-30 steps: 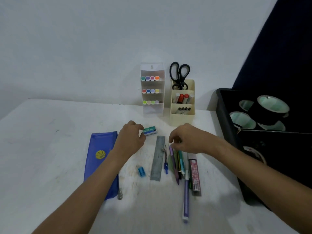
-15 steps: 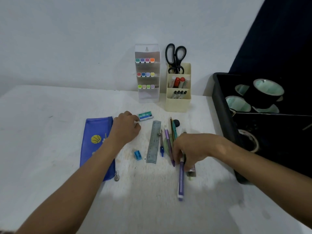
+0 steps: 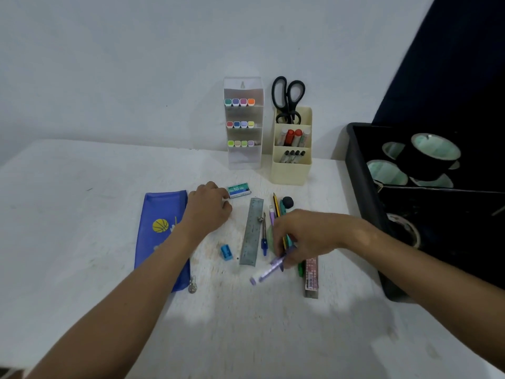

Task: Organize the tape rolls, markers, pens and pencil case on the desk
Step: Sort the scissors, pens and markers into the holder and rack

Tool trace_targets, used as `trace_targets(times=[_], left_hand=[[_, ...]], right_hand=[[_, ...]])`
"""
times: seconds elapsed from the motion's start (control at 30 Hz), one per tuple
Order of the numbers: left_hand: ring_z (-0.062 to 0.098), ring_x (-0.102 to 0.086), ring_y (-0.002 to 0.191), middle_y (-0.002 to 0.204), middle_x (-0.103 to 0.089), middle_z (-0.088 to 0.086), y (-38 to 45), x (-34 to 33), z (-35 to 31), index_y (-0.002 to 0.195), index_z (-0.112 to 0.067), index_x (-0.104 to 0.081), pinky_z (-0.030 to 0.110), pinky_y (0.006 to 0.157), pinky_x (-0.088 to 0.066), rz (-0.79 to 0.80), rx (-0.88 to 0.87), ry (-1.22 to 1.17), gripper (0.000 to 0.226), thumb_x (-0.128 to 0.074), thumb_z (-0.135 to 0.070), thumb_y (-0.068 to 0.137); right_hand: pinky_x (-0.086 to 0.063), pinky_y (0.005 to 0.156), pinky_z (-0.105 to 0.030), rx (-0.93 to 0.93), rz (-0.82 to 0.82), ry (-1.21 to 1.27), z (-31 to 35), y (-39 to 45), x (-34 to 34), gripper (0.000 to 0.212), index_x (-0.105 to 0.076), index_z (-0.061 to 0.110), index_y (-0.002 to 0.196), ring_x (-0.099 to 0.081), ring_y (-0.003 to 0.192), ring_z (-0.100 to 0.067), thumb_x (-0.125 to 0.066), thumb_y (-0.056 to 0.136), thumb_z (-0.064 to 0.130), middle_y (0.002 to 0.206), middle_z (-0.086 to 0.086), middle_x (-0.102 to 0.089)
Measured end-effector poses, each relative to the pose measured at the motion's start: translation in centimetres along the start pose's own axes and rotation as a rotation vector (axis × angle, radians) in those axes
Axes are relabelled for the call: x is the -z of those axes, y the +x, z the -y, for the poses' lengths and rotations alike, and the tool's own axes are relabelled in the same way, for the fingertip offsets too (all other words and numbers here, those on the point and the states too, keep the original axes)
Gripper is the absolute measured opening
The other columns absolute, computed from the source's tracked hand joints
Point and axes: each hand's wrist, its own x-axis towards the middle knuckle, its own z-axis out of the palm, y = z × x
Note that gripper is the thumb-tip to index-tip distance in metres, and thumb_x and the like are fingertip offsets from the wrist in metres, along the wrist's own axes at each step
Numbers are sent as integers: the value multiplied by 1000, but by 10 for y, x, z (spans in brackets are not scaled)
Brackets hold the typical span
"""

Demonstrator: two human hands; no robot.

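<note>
Purple marker [image 3: 266, 273] is pinched in the curled fingers of the right hand [image 3: 306, 236], tilted, its capped end low over the white counter [image 3: 82, 214] (contact with the surface cannot be determined). Left hand [image 3: 209, 207] rests loosely curled just right of the blue pencil case [image 3: 158, 231], fingertips touching a small green box [image 3: 239, 190]. Tape rolls [image 3: 434, 154] sit in a black bin [image 3: 363, 192] at the counter's right edge, below a white wall.
</note>
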Motion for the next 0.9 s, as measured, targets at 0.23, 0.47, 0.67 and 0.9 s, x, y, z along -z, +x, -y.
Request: trace_targets(times=[0.23, 0.47, 0.67, 0.9], left_hand=[[31, -57, 90, 101, -59, 12, 16, 3, 4, 102, -13, -70, 40, 80, -48, 6, 48, -29, 29, -53, -33, 90], [32, -56, 89, 100, -61, 15, 36, -1, 6, 105, -4, -65, 39, 75, -46, -73, 59, -73, 38, -43, -33, 92], [30, -54, 81, 87, -58, 10, 35, -24, 12, 94, -6, -62, 36, 66, -45, -147, -37, 0, 55, -25, -45, 86], [26, -53, 90, 93, -58, 7, 37, -27, 17, 96, -10, -60, 36, 71, -44, -146, -65, 34, 55, -20, -46, 90]], right_hand=[[-54, 69, -21, 32, -513, 464, 0, 14, 59, 59, -40, 29, 132, -67, 74, -10, -72, 83, 19, 99, 5, -67], [-57, 55, -23, -14, -917, 710, -6, 40, 97, 56, -44, 22, 130, -70, 64, -20, -71, 83, 12, 96, -17, -68], [-48, 54, -8, -123, -1171, 561, -20, 64, 103, 30, -58, 16, 108, -61, 62, -5, -73, 82, 16, 79, -4, -65], [-45, 67, -12, -140, -1239, 449, -28, 87, 92, 16, -65, 7, 83, -59, 76, -15, -77, 76, 14, 81, -5, -67]])
